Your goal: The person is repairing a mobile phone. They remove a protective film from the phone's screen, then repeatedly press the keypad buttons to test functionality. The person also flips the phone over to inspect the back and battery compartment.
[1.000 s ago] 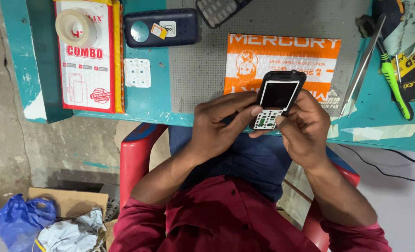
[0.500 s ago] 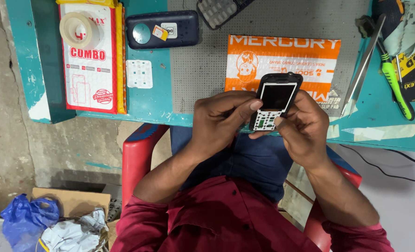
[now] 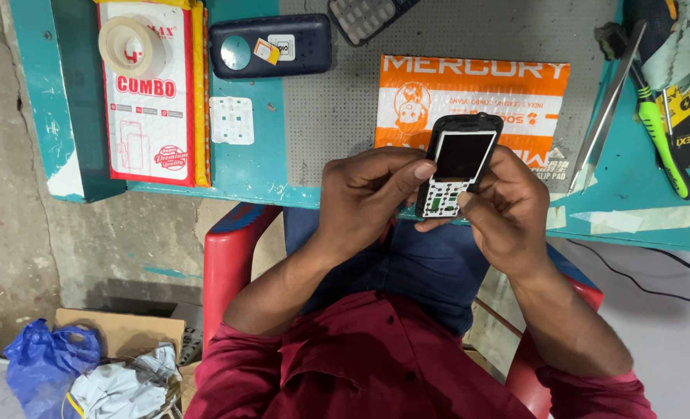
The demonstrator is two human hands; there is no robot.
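Head view, looking down on a seated person at a teal workbench. Centre of the frame: the left hand (image 3: pixel 368 198) and the right hand (image 3: pixel 508 209) both curl closed around a small keypad phone (image 3: pixel 457 164) with its front cover off, held upright just above the near edge of the bench. The left thumb tip rests at the left side of the dark, unlit screen; the right fingers cradle the lower right side. Below the screen the white key contact board lies bare, with small green patches; a black frame rims the top.

Behind the phone, centre right, lies an orange printed packet (image 3: pixel 477 97) on a grey perforated mat (image 3: pixel 337 109). Upper centre: a dark blue phone back shell (image 3: pixel 271 46) with a round lens opening, and, at the top edge, a grey keypad piece (image 3: pixel 364 15). Left of centre: a white rubber key membrane (image 3: pixel 231 120). Upper left: a red and white retail box (image 3: pixel 152 93) with a roll of clear tape (image 3: pixel 134 46) lying on top.

Right side: metal tweezers (image 3: pixel 610 109) and a green-handled screwdriver (image 3: pixel 661 140) lie on the bench.

Lower left, on the floor: a cardboard box (image 3: pixel 120 334) holding crumpled paper, whitish wrappings and a blue plastic bag (image 3: pixel 46 368) beside it. The person sits on a red plastic chair (image 3: pixel 232 264).
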